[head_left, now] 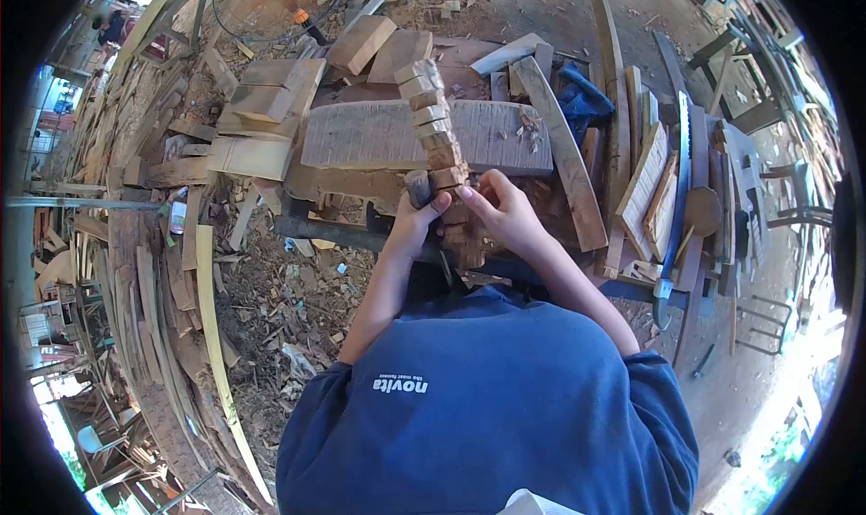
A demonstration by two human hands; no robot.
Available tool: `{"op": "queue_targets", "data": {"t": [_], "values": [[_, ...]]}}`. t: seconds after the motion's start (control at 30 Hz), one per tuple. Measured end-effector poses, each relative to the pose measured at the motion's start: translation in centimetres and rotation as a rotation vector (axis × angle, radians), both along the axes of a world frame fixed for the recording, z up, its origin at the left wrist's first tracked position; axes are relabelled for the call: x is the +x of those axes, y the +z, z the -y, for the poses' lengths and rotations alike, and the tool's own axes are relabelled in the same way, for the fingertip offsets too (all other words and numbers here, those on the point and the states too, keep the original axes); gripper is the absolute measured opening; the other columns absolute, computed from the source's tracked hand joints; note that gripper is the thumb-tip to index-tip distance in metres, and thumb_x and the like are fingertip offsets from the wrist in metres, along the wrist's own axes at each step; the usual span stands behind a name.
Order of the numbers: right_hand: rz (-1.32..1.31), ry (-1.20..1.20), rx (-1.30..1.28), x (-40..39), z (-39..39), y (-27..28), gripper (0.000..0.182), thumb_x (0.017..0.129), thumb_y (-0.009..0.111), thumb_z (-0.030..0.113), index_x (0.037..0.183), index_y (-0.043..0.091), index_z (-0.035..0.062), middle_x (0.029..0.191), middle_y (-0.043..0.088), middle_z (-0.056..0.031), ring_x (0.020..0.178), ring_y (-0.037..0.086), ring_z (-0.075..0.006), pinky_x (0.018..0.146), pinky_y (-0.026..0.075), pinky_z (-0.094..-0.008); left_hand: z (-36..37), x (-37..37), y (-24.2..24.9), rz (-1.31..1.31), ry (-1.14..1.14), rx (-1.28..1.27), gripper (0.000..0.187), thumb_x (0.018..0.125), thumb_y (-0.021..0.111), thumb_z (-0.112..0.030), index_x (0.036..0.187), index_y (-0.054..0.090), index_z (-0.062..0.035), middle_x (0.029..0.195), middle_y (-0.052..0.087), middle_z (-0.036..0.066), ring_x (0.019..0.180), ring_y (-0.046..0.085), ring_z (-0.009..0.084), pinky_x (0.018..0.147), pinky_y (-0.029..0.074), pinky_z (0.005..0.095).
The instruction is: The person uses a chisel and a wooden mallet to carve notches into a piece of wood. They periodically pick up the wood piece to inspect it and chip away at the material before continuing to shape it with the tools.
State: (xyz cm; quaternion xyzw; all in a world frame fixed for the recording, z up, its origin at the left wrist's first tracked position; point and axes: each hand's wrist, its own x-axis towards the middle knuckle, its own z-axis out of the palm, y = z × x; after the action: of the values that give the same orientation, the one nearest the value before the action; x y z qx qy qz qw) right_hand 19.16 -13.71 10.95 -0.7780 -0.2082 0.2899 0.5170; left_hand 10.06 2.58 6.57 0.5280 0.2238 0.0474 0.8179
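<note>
Two bare hands, one left [420, 222] and one right [511, 210], are holding one long, brown, notched wooden piece [433, 123]. One wide, grey-brown wooden plank [361, 138] is lying across the table [329, 234]. Toward the table's right edge, one crumpled blue cloth [585, 97], one long blue toothed blade [683, 168] and one round brown disc [703, 211] are resting.

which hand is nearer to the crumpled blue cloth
Right. The right hand sits short of the crumpled blue cloth, to its left; the left hand is farther left.
</note>
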Motion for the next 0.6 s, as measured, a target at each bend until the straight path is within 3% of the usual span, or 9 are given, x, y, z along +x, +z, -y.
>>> {"op": "queue_targets", "data": {"t": [0.1, 0.17, 0.23, 0.3, 0.4, 0.47, 0.53, 0.57, 0.6], "values": [[0.164, -0.007, 0.202, -0.8, -0.6, -0.9, 0.028, 0.097, 0.062, 0.026, 0.091, 0.058, -0.0010, 0.076, 0.065, -0.0112, 0.065, 0.057, -0.0187, 0.062, 0.048, -0.0335, 0.2, -0.7, 0.8, 0.069, -0.024, 0.015, 0.038, 0.086, 0.074, -0.033, 0.112, 0.063, -0.0070, 0.089, 0.065, 0.000, 0.068, 0.059, 0.0076, 0.049, 0.042, 0.0209], [0.225, 0.017, 0.220, -1.2, -0.5, -0.8, 0.025, 0.101, 0.054, 0.020, 0.088, 0.057, -0.0002, 0.073, 0.062, -0.0082, 0.063, 0.053, -0.0157, 0.059, 0.046, -0.0317, 0.1, -1.2, 1.1, 0.091, -0.006, -0.005, 0.044, 0.085, 0.075, -0.037, 0.113, 0.062, -0.0067, 0.091, 0.065, 0.000, 0.069, 0.059, 0.0076, 0.049, 0.041, 0.0204], [0.028, -0.004, 0.421, -1.7, -0.3, -1.1, 0.023, 0.104, 0.048, 0.020, 0.090, 0.053, 0.0014, 0.070, 0.053, -0.0019, 0.065, 0.050, -0.0077, 0.060, 0.043, -0.0245, -0.6, -2.0, 1.0, 0.104, -0.091, -0.127, 0.054, 0.081, 0.078, -0.040, 0.118, 0.059, -0.0054, 0.094, 0.065, 0.001, 0.075, 0.060, 0.0082, 0.049, 0.041, 0.0200], [-0.136, -0.044, 0.547, -1.1, 0.2, -1.1, 0.022, 0.106, 0.044, 0.018, 0.093, 0.051, 0.0020, 0.071, 0.051, -0.0005, 0.068, 0.051, -0.0080, 0.062, 0.044, -0.0246, -0.8, -2.3, 1.3, 0.125, -0.105, -0.152, 0.057, 0.080, 0.079, -0.040, 0.120, 0.058, -0.0055, 0.095, 0.065, 0.001, 0.075, 0.061, 0.0081, 0.049, 0.041, 0.0198], [0.098, -0.127, 0.313, -0.8, 0.1, -0.7, 0.024, 0.103, 0.050, 0.023, 0.095, 0.050, 0.0007, 0.075, 0.053, -0.0035, 0.075, 0.055, -0.0149, 0.067, 0.046, -0.0301, -1.7, -2.7, 0.0, 0.127, -0.152, -0.182, 0.062, 0.078, 0.081, -0.038, 0.124, 0.055, -0.0053, 0.098, 0.065, 0.002, 0.079, 0.062, 0.0098, 0.053, 0.045, 0.0218], [0.782, -0.069, 0.048, -1.0, 0.5, 1.7, 0.031, 0.096, 0.060, 0.031, 0.093, 0.055, 0.0003, 0.077, 0.059, -0.0124, 0.078, 0.062, -0.0294, 0.072, 0.051, -0.0408, -1.7, -2.9, -0.3, 0.108, -0.187, -0.187, 0.063, 0.078, 0.082, -0.036, 0.125, 0.055, -0.0050, 0.100, 0.065, 0.003, 0.084, 0.063, 0.0115, 0.058, 0.049, 0.0240], [0.769, 0.003, 0.007, -1.4, 0.6, 3.3, 0.033, 0.094, 0.062, 0.033, 0.090, 0.056, 0.0005, 0.078, 0.060, -0.0129, 0.079, 0.062, -0.0320, 0.073, 0.050, -0.0418, -0.9, -2.8, 0.5, 0.106, -0.153, -0.180, 0.060, 0.079, 0.082, -0.030, 0.124, 0.054, -0.0036, 0.106, 0.065, 0.005, 0.095, 0.063, 0.0158, 0.076, 0.053, 0.0307], [0.755, 0.077, -0.027, -1.6, 0.5, 3.7, 0.036, 0.091, 0.064, 0.036, 0.088, 0.057, 0.0008, 0.080, 0.061, -0.0133, 0.081, 0.061, -0.0346, 0.074, 0.050, -0.0429, -0.8, -2.9, 0.1, 0.109, -0.156, -0.183, 0.060, 0.079, 0.082, -0.030, 0.124, 0.054, -0.0036, 0.106, 0.065, 0.005, 0.095, 0.063, 0.0158, 0.076, 0.053, 0.0307], [0.751, 0.051, -0.051, -2.1, 0.3, 3.8, 0.029, 0.087, 0.068, 0.028, 0.080, 0.058, 0.0019, 0.078, 0.061, -0.0125, 0.080, 0.061, -0.0337, 0.073, 0.050, -0.0419, -0.8, -2.9, -0.2, 0.131, -0.165, -0.190, 0.058, 0.080, 0.081, -0.027, 0.124, 0.054, -0.0029, 0.107, 0.065, 0.006, 0.099, 0.062, 0.0171, 0.083, 0.052, 0.0332]]}}
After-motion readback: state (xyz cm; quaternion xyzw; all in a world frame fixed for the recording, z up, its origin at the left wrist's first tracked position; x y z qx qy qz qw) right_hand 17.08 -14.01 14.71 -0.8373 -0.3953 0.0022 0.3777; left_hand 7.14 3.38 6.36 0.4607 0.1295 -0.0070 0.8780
